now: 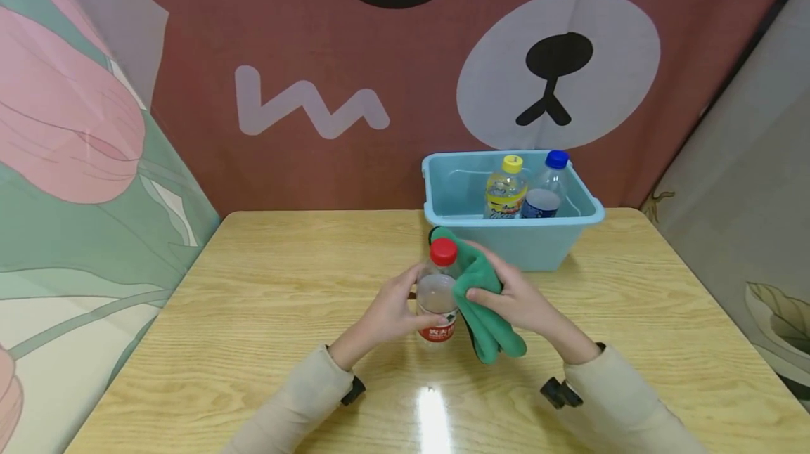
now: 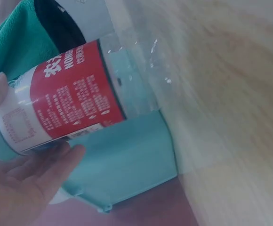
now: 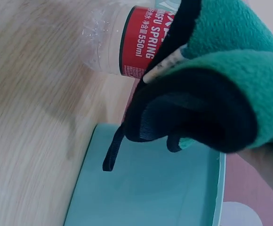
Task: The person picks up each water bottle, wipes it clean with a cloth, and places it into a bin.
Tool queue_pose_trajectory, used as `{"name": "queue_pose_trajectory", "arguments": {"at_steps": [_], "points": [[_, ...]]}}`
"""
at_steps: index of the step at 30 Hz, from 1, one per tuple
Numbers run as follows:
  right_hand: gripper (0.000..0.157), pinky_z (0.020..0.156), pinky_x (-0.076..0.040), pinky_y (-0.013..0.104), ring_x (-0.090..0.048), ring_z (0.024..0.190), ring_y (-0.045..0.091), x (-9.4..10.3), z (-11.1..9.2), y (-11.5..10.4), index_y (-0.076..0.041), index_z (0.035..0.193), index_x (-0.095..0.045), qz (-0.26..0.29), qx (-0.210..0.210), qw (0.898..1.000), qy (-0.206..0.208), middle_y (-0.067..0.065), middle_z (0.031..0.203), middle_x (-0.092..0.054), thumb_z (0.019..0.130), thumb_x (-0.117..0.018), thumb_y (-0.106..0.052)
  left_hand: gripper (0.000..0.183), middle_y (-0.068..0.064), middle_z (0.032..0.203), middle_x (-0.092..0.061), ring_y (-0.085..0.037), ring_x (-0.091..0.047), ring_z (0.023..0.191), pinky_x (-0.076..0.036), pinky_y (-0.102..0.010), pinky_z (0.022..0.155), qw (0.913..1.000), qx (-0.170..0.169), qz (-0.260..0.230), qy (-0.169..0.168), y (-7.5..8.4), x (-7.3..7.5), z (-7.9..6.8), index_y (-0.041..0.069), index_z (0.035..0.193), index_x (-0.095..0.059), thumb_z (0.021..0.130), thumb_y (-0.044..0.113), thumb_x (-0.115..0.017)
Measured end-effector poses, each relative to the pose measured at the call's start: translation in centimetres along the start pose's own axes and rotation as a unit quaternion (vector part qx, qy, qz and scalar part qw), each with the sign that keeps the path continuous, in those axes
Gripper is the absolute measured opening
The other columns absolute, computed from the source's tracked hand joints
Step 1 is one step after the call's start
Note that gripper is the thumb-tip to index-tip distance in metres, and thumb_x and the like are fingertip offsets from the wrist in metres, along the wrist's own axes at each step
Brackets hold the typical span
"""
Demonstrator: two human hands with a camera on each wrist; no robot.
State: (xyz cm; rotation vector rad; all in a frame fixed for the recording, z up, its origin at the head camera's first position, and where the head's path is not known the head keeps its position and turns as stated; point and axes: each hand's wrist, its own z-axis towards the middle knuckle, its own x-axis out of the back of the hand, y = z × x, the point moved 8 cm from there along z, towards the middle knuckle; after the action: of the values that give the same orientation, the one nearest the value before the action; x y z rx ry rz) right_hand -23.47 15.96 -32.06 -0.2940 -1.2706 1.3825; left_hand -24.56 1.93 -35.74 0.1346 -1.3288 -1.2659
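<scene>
My left hand (image 1: 395, 310) grips a clear plastic water bottle (image 1: 436, 292) with a red cap, thumb across its red-and-white label. In the left wrist view the label (image 2: 75, 94) shows large, with fingers below it. A green cloth (image 1: 484, 299) with dark edging is bunched in my right hand (image 1: 515, 299), which holds it against the bottle's right side. The right wrist view shows the folded cloth (image 3: 235, 89), its black loop hanging down, and it covers part of the bottle (image 3: 132, 40). Most of the right hand is hidden there.
Behind the hands, a light blue plastic bin (image 1: 512, 240) stands at the table's back edge. Inside it are a yellow-capped bottle (image 1: 505, 190) and a blue-capped bottle (image 1: 547, 187). The wooden table (image 1: 285, 285) meets a brown printed curtain (image 1: 304, 173) at the back.
</scene>
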Motion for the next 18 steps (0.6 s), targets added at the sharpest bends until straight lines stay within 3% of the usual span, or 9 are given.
{"name": "queue_pose_trajectory", "arguments": {"at_steps": [4, 7, 13, 18], "points": [[0.066, 0.077, -0.049, 0.034, -0.054, 0.093, 0.017, -0.3, 0.4, -0.2, -0.014, 0.143, -0.028, -0.005, 0.015, 1.0, -0.021, 0.009, 0.12, -0.053, 0.087, -0.063, -0.019, 0.078, 0.0, 0.105, -0.06, -0.011, -0.056, 0.09, -0.051, -0.025, 0.071, 0.9959, -0.006, 0.09, 0.008, 0.3, 0.4, -0.1, 0.006, 0.134, -0.039, 0.072, 0.035, -0.077], [0.071, 0.076, -0.048, 0.033, -0.054, 0.092, 0.016, -0.6, 0.6, -0.4, -0.015, 0.143, -0.027, -0.006, 0.038, 0.999, -0.03, 0.01, 0.118, -0.054, 0.085, -0.064, -0.031, 0.08, 0.003, 0.092, -0.059, -0.008, -0.055, 0.078, -0.048, -0.019, 0.064, 0.9918, -0.01, 0.127, 0.01, 0.6, 0.5, -0.1, 0.004, 0.134, -0.039, 0.072, 0.038, -0.076], [0.085, 0.076, -0.048, 0.034, -0.055, 0.09, 0.021, -1.4, 1.0, -0.8, -0.014, 0.144, -0.025, 0.006, 0.04, 0.999, -0.02, 0.009, 0.117, -0.054, 0.079, -0.064, -0.051, 0.08, 0.001, 0.093, -0.058, -0.008, -0.056, 0.077, -0.049, -0.018, 0.063, 0.9906, -0.014, 0.135, 0.016, 1.1, 0.6, -0.3, 0.002, 0.133, -0.038, 0.072, 0.036, -0.077], [0.084, 0.08, -0.048, 0.035, -0.055, 0.096, 0.027, -1.9, 1.2, -0.9, -0.016, 0.143, -0.027, 0.028, -0.003, 1.0, 0.003, 0.005, 0.123, -0.052, 0.076, -0.072, -0.037, 0.077, -0.001, 0.097, -0.057, -0.008, -0.056, 0.079, -0.052, -0.023, 0.066, 0.9943, -0.035, 0.101, 0.009, 1.4, 0.6, -0.5, 0.0, 0.133, -0.035, 0.075, 0.032, -0.074]]}}
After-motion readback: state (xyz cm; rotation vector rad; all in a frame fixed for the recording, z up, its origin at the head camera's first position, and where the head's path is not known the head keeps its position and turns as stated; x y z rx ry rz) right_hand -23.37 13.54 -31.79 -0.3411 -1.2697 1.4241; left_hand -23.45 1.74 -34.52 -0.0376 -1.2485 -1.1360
